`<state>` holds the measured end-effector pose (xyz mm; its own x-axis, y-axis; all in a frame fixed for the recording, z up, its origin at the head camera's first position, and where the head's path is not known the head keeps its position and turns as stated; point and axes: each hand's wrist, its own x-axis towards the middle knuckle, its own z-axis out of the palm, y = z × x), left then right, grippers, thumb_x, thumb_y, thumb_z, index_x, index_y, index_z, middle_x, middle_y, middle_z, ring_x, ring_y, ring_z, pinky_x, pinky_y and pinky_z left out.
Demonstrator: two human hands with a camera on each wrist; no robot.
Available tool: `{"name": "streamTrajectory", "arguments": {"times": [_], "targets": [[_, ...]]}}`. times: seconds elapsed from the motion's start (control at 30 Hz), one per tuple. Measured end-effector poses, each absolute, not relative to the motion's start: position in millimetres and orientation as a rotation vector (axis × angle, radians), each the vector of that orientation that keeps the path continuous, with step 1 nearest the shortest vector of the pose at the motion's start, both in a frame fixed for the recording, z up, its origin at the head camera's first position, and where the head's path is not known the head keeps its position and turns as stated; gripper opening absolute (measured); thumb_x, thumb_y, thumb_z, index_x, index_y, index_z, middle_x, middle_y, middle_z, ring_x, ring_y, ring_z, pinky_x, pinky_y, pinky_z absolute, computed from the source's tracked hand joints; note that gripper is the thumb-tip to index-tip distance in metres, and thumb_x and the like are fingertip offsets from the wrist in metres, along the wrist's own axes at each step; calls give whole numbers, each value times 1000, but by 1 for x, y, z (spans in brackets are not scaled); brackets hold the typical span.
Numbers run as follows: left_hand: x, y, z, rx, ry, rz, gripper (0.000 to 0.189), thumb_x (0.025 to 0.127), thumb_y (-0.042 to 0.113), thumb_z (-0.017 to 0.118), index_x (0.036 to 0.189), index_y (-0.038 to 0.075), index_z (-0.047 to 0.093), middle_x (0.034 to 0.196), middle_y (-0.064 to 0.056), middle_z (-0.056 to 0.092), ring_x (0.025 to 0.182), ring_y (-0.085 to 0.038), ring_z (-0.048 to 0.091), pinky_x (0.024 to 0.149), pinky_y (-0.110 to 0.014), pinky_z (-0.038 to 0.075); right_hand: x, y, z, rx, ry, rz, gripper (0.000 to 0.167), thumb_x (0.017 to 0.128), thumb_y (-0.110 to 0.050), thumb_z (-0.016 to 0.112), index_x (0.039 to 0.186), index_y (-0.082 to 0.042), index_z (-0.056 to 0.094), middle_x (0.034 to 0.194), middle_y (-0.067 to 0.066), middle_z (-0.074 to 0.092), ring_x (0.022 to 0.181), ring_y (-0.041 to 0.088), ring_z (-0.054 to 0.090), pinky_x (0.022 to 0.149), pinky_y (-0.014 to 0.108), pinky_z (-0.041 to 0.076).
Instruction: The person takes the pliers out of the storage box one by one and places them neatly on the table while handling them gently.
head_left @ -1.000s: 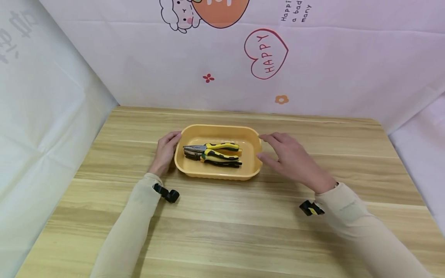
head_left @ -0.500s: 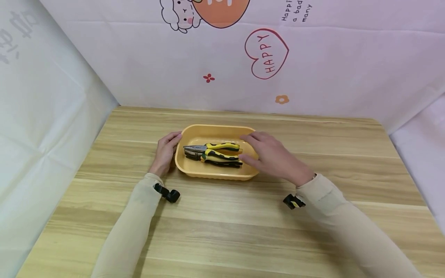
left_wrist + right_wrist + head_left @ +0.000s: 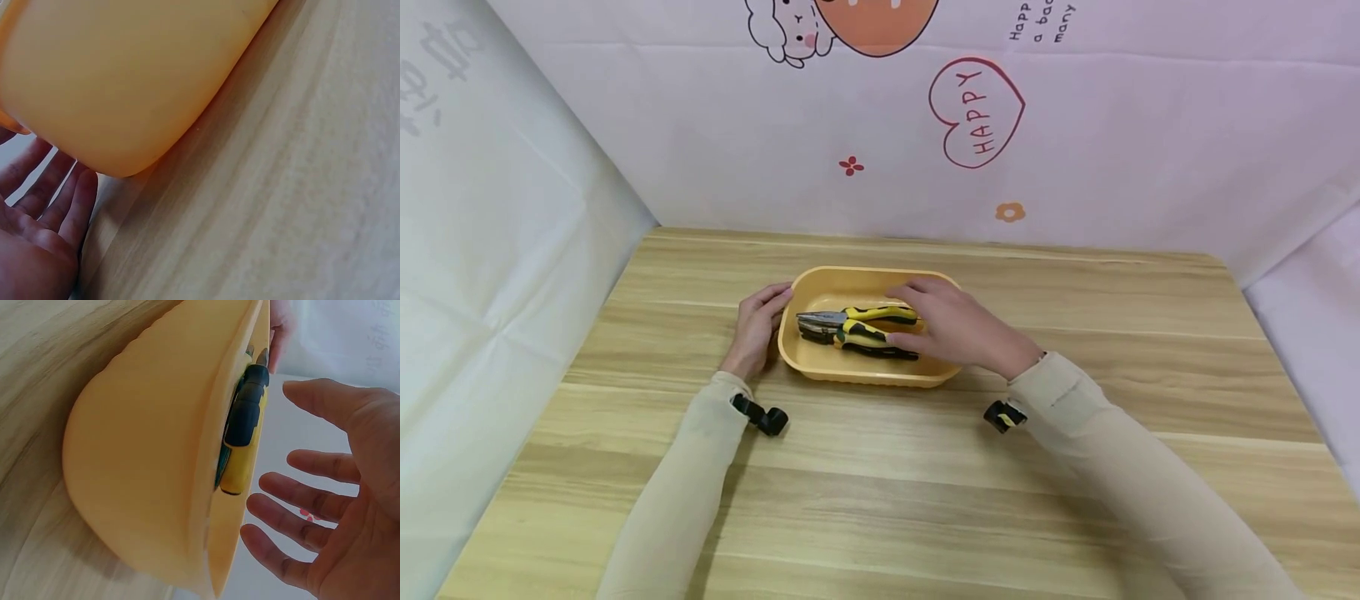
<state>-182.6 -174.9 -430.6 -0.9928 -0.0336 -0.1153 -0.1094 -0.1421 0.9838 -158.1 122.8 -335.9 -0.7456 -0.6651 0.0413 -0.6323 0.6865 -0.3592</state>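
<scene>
Above the pliers (image 3: pixel 859 335) — lying unmoved inside the yellow tray (image 3: pixel 868 378) — the right hand (image 3: pixel 962 325) has been brought in from the tray's right end, fingers spread, nothing held. The left end is touched by the left hand (image 3: pixel 756 327), fingers extended.

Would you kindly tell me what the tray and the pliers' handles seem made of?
The tray looks like smooth plastic, by its even colour and soft sheen. The pliers' handles seem satin plastic or rubber, by moulded yellow and black sections.
</scene>
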Motion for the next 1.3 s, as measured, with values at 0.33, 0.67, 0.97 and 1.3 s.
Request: {"name": "streamTrajectory", "arguments": {"times": [0.33, 0.67, 0.97, 1.3], "targets": [[-182, -176, -431, -170, 1997, 2350, 41, 105, 12, 55, 138, -12, 54, 136, -22, 57, 107, -16, 68, 97, -26, 53, -166, 108, -339, -1022, 2735, -470, 68, 90, -37, 78, 146, -7, 52, 141, 15, 54, 130, 33, 50, 112, 48, 40], [-182, -179, -431, -151, 1992, 2332, 40, 105, 10, 53, 139, -12, 53, 140, -25, 54, 105, -14, 68, 95, -25, 54, -174, 101, -342, -974, 2675, -458, 63, 90, -34, 79, 144, -11, 56, 134, 14, 54, 120, 30, 52, 101, 47, 48], [-182, -181, -432, -143, 1968, 2347, 41, 104, 9, 54, 139, -13, 52, 135, -19, 58, 102, -13, 68, 92, -24, 56, -177, 95, -340, -953, 2661, -424, 59, 90, -31, 79, 141, -11, 59, 125, 11, 55, 108, 25, 50, 89, 41, 48], [-182, -181, -432, -170, 1961, 2353, 41, 104, 8, 54, 138, -14, 52, 128, -11, 63, 100, -11, 68, 91, -24, 56, -179, 91, -340, -929, 2652, -399, 58, 88, -30, 82, 139, -12, 61, 122, 10, 54, 105, 24, 50, 87, 39, 48]]}}
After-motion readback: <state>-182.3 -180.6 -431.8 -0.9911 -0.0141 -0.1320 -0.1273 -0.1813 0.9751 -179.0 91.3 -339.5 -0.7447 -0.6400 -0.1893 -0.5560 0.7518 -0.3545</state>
